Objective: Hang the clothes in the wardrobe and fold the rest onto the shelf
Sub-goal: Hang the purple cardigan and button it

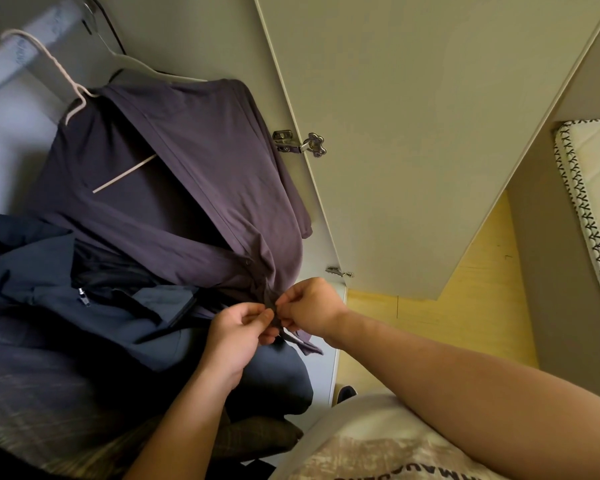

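Both hands are meeting at the lower front edge of the purple shirt point(187, 188). The left hand point(238, 336) is pinching the placket between thumb and fingers, wrist bent upward; the right hand point(309, 306) is gripping the same fabric from the opposite side, forearm stretching in from the lower right. The shirt is hanging on a pale hanger point(73, 88) from the wardrobe rail point(21, 51), beside the open wardrobe door point(413, 116), above a dark jacket point(66, 292).
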Available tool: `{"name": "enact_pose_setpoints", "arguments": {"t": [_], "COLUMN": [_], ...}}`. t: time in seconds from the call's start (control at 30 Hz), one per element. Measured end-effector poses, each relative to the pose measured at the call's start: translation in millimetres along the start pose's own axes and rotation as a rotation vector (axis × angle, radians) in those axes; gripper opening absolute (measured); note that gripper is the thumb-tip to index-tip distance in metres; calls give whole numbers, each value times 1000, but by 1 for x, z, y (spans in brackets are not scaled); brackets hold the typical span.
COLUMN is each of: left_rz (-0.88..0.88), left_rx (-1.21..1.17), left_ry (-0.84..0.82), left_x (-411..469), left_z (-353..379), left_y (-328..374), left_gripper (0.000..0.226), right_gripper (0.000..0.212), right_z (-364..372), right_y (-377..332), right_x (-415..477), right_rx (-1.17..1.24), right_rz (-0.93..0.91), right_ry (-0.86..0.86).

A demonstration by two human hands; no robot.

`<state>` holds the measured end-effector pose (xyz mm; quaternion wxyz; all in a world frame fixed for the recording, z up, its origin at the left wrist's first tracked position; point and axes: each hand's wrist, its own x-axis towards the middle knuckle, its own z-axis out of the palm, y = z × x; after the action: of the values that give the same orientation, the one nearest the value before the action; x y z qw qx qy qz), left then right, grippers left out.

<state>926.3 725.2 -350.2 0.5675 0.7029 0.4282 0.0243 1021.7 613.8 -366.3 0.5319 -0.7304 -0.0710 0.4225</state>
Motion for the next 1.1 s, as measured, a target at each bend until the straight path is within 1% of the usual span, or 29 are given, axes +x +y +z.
{"name": "enact_pose_setpoints", "arguments": {"t": [0.17,0.27,0.33,0.47,0.53,0.6,0.67,0.77,0.83,0.93,1.1], "left_rz": [31,42,33,-52,-111,-201,-262,-293,-298,-308,-325], "left_rx": [57,63,52,-81,-194,-339,-408,-439,-441,-449,-446], "left_ry": [26,26,31,41,44,26,-4,-47,-77,-94,-93], "left_x": [0,-3,-2,-2,-4,-5,-5,-7,-6,-2,4], "left_z": [1,2,1,0,2,2,2,2,3,2,0], "left_y": [3,3,1,0,4,8,12,13,13,12,12], "left_gripper": [21,20,14,12,8,17,19,18,16,13,10], "right_gripper": [11,11,11,11,11,12,19,27,25,13,18], "right_z": [-2,-3,-3,-3,-2,-1,-2,-3,-4,-6,-3], "right_y": [-3,-3,-3,-3,-4,-4,-5,-7,-8,-9,-9], "right_x": [0,-1,-1,1,1,0,-1,-3,-4,-5,-5], "right_rx": [29,16,-1,-78,-104,-108,-99,-106,-109,-78,-36], "right_rz": [0,-1,-11,-63,-105,-132,-145,-176,-207,-232,-223], "right_ry": [8,12,14,25,28,25,24,27,31,12,-70]}}
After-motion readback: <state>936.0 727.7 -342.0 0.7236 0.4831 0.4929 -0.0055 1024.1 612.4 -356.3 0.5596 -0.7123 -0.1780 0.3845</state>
